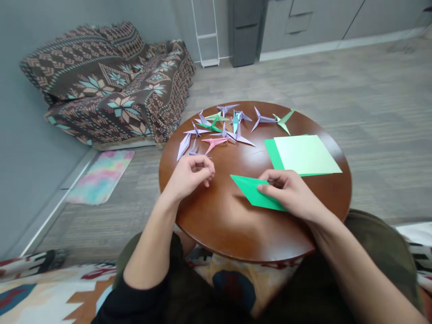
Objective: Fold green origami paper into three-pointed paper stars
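Both forearms reach up from the lap onto the round wooden bench (236, 225). At its near middle, the right hand (290, 193) presses and pinches a folded green paper (253, 191). Just left, the left hand (191, 175) is curled loosely, holding nothing visible. Beyond lie a stack of green sheets (305, 155) and a cluster of folded paper shapes (222, 128); a patterned sofa (108, 85) stands behind.
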The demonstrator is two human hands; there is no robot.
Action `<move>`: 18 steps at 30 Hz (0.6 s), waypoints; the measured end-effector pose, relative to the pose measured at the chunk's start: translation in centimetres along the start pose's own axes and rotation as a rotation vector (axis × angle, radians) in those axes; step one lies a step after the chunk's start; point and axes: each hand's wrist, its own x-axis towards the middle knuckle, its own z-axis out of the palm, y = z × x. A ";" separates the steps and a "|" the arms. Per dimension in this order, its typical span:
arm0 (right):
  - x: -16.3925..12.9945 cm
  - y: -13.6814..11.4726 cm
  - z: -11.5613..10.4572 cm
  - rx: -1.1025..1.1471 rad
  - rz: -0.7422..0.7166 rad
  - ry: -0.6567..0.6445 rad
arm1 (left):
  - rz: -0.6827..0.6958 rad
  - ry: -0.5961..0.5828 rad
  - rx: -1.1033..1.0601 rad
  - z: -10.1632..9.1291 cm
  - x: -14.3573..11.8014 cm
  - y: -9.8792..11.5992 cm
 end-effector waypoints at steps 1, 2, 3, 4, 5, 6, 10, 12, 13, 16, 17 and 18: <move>0.0 0.0 0.1 -0.034 -0.059 0.066 | -0.010 0.024 -0.069 0.1 0.0 -0.2; 0.0 0.0 0.3 -0.094 -0.153 0.170 | -0.058 -0.002 -0.141 0.6 -0.2 -0.4; -0.1 0.0 0.5 -0.188 -0.277 0.296 | -0.134 -0.078 -0.205 1.3 -0.5 -0.6; -0.2 0.0 0.8 -0.312 -0.414 0.411 | -0.204 -0.162 -0.288 2.4 -0.8 -0.8; -0.2 0.0 1.0 -0.449 -0.543 0.508 | -0.243 -0.221 -0.388 3.6 -1.2 -0.9; -0.3 0.0 1.2 -0.585 -0.651 0.570 | -0.238 -0.277 -0.491 4.9 -1.5 -0.9; -0.5 0.1 1.8 -0.903 -0.848 0.575 | -0.131 -0.116 -0.796 8.6 -2.4 -0.7; -0.5 0.1 2.0 -0.932 -0.874 0.544 | -0.147 -0.041 -0.837 9.0 -2.3 -0.6; -0.4 0.1 2.0 -0.934 -0.877 0.533 | -0.160 -0.021 -0.851 8.9 -2.3 -0.5; -0.4 0.1 2.1 -0.932 -0.887 0.530 | -0.194 -0.004 -0.896 8.6 -2.1 -0.5; -0.4 0.1 2.2 -0.936 -0.886 0.530 | -0.199 -0.004 -0.906 8.6 -2.0 -0.5; -0.5 0.0 2.3 -0.941 -0.885 0.528 | -0.203 -0.003 -0.910 8.6 -2.0 -0.4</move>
